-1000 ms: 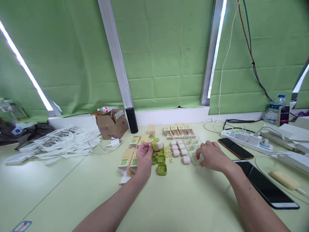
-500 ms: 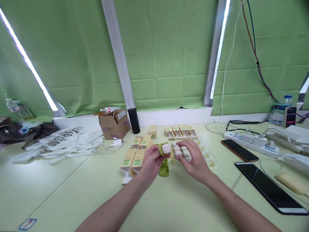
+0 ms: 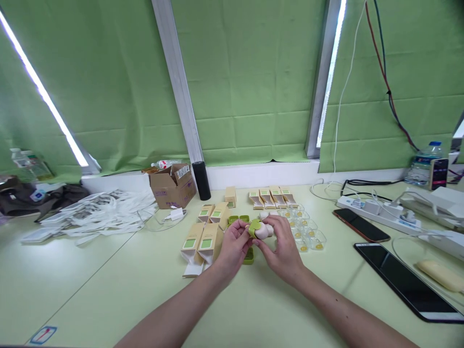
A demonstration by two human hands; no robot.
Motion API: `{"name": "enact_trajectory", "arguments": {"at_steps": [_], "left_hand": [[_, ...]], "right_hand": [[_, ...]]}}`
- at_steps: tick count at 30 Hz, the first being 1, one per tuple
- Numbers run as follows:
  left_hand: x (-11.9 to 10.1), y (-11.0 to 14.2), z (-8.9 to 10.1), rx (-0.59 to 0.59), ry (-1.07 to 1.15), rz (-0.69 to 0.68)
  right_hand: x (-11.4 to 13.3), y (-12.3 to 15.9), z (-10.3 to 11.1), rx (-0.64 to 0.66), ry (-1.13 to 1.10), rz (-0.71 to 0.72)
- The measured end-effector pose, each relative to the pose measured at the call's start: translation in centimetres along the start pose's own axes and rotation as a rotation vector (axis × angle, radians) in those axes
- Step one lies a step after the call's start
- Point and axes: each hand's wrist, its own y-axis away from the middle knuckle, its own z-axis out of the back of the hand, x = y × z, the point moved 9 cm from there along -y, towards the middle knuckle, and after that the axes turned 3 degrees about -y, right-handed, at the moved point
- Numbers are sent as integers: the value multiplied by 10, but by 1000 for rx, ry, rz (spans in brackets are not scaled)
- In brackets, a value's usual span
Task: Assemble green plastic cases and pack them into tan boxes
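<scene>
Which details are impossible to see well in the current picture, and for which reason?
In the head view:
Right hand: whether it holds the white block; its fingers cover the contact.
Green tray: partly hidden by the left hand.
Cartons: printed words, too small.
Large phone: one corner, cut off by the right edge.

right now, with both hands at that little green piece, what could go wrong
The green piece, in the fingertips of the left hand, might slip and drop, perhaps with the pale block against it. The right hand is close to the clear cups, so a sideways swing could knock them. The left wrist is near the cartons and might nudge one.
</scene>
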Motion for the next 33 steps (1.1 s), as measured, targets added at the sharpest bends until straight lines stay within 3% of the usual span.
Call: {"name": "enact_trajectory", "arguments": {"at_steps": [4,11,19,27,33], "left_hand": [[-12,4,-2,44,-154,-82],[-60,22,-17,66,-628,-485],[-41,15,-18,148,-687,-425],[-31,8,-13,168,-454,-273],[-42,10,-12,118,-601,-408]], "right_hand": [[2,-1,4,19,-56,-14],[0,-6,10,39,-57,-50],[0,-5,8,57,-68,-28],[-8,-4,6,33,-257,-95],[-19,-2,-3,35,-493,-237]]}}
